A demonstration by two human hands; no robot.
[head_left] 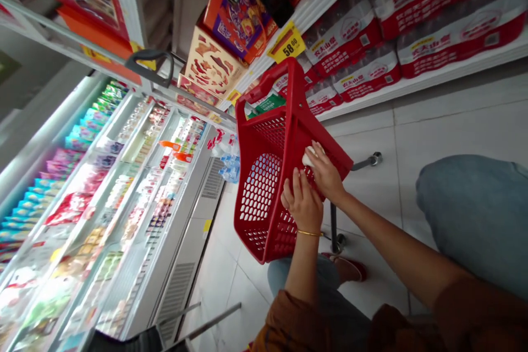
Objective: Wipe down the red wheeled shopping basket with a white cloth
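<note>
A red plastic shopping basket (264,176) with a perforated wall stands on a wheeled frame on the tiled floor. My left hand (303,203), with a gold bangle at the wrist, rests its fingers against the basket's rim. My right hand (325,173) lies just above it on the same rim, fingers pressed onto a small white object (308,156) that I cannot identify. A green packet (268,103) shows inside the basket at its far end.
An open refrigerated case (103,203) full of coloured packets runs along the left. Shelves with shrink-wrapped water bottles (412,22), snack boxes and a yellow 58.00 price tag (287,43) are on the right. My knees in jeans (474,214) sit low right.
</note>
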